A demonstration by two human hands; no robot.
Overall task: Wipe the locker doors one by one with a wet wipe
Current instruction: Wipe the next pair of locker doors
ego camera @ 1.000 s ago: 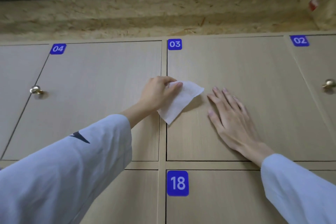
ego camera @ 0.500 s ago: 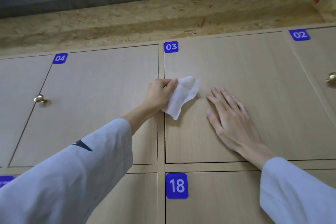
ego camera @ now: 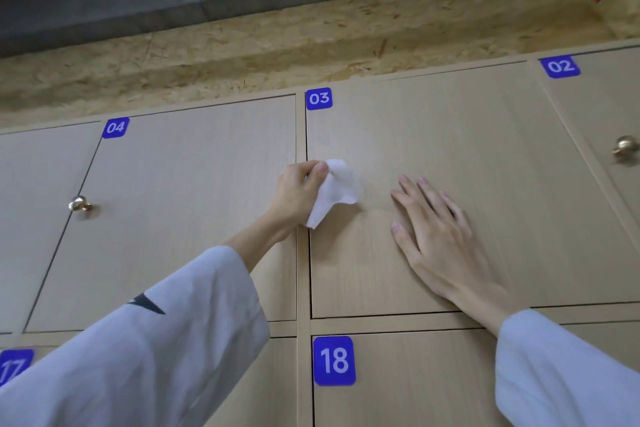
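Nearest the camera, two pale grey-white sleeves come in from the lower left and lower right of the frame. The right hand point(ego camera: 438, 236) lies flat on the light wood-grain locker door marked 03 point(ego camera: 485, 156), fingers straight and spread, holding nothing, apparently bracing the door. The left hand point(ego camera: 298, 192), just left of frame centre, has its fingers curled round a crumpled white wet wipe point(ego camera: 334, 192); thumb and forefinger pinch its upper edge. The wipe sits against door 03 near that door's left edge, beside the seam with the matching door marked 04 point(ego camera: 180, 204). Its lower corner hangs loose.

Handling judgement: the wipe is light, soft and limp, likely damp and a bit slippery; best bunched in the fingers with the flat part pressed to the panel, since a loose corner will fold over. The door looks stiff and smooth.

Further off: round brass knobs at left point(ego camera: 79, 203) and far right point(ego camera: 625, 149), blue number labels, chipboard strip point(ego camera: 311, 45) above the lockers.
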